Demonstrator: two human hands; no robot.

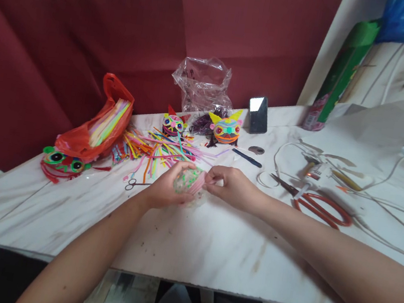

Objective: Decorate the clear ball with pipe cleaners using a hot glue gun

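My left hand (166, 186) is wrapped round a small rounded piece (188, 177), pale with green marks and pink bands on its right side. My right hand (227, 187) pinches at the right edge of this piece, against the pink bands; a thin pink strand seems to be between the fingertips, though it is blurred. Just beyond my hands lies a loose heap of coloured pipe cleaners (164, 152). Small scissors (136, 184) lie to the left of my left hand, partly hidden by it.
Two decorated animal heads (174, 124) stand at the back; another (63, 163) lies left beside a red bag (88, 139) of pipe cleaners. A phone (258, 115) leans on the wall. Right are a dark pen-like tool (247, 158), orange-handled scissors (324, 208), a glue gun (315, 176) and cables.
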